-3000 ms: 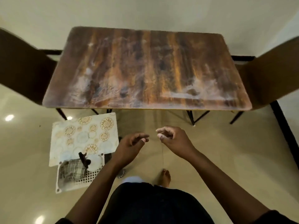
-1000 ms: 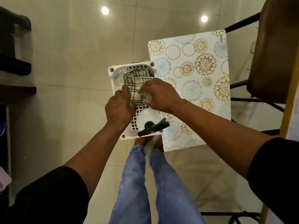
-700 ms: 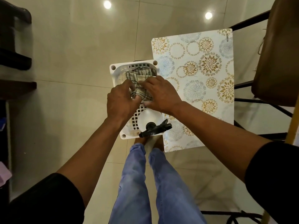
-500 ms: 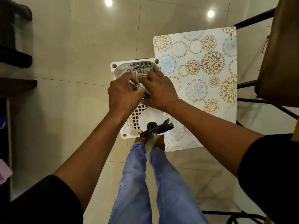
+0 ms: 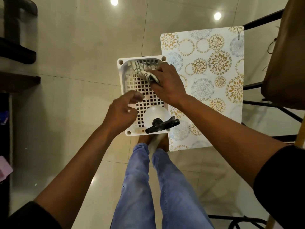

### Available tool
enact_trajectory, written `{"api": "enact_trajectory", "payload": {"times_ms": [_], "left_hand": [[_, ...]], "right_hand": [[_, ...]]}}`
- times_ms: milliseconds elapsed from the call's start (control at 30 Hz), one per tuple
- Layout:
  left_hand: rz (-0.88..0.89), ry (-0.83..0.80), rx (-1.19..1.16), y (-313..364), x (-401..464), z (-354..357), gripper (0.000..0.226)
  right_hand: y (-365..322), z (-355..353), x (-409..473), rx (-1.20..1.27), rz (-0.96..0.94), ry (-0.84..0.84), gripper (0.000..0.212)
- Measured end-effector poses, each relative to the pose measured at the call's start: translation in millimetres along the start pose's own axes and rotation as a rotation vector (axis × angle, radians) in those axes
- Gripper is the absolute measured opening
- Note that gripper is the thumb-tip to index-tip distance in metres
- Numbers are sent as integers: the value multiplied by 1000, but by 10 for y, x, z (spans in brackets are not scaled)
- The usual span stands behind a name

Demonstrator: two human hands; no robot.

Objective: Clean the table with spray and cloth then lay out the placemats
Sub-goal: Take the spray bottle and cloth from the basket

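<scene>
We count one white basket (image 5: 122, 75) on the floor, and in it one checked cloth (image 5: 145, 74) and one spray bottle (image 5: 156, 114) with a black trigger head. Beside it we count one patterned placemat (image 5: 212, 76), though we cannot tell whether more lie stacked beneath. We also see two hands, the left hand (image 5: 122, 111) and the right hand (image 5: 166, 83), and two legs in blue jeans (image 5: 148, 187).

basket (image 5: 123, 75) on floor (image 5: 74, 63), ahead of feet | cloth (image 5: 145, 74) in basket's far end, under right hand (image 5: 166, 85) | spray bottle (image 5: 156, 113) in near end | left hand (image 5: 122, 111) over near-left rim | placemats (image 5: 214, 83) on floor, touching basket's right side | chair (image 5: 283, 55) at far right
</scene>
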State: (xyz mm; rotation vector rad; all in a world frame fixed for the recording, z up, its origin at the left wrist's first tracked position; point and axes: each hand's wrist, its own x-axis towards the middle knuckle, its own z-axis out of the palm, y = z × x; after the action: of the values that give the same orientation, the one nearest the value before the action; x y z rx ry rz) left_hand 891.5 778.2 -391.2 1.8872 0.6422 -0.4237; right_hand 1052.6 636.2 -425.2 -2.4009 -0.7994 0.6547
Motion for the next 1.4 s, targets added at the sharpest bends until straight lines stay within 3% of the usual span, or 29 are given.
{"api": "enact_trajectory", "payload": {"times_ms": [100, 233, 300, 467, 567, 667, 733, 900, 1033, 1267, 1400], "left_hand": [[227, -230, 162, -67, -128, -10, 68], [355, -322, 264, -98, -127, 196, 92], [419, -317, 241, -69, -134, 316, 93], [506, -202, 116, -9, -140, 600, 74], [510, -136, 55, -1, -71, 666, 59], [515, -127, 14, 76, -54, 722, 39], [503, -145, 15, 148, -62, 730, 32], [428, -150, -69, 468, -220, 592, 35], [431, -147, -139, 835, -552, 434, 39], [470, -139, -101, 1500, -1209, 177, 19], [505, -228, -97, 1714, -1407, 179, 30]], "right_hand": [[-29, -270, -122, 300, 76, 14, 19], [3, -537, -359, 900, 385, 7, 27], [97, -573, -485, 1098, 539, 70, 22], [251, -594, -766, 1471, 700, 161, 45], [260, -575, -871, 1461, 762, 207, 55], [234, -580, -970, 1400, 845, 273, 86], [201, -604, -1028, 1390, 843, 316, 76], [97, -786, -1251, 1360, 781, 410, 23], [-79, -1007, -1531, 1342, 737, 427, 23], [-552, -1455, -2276, 1297, 726, 491, 23], [-757, -1680, -2717, 1256, 779, 587, 32]]}}
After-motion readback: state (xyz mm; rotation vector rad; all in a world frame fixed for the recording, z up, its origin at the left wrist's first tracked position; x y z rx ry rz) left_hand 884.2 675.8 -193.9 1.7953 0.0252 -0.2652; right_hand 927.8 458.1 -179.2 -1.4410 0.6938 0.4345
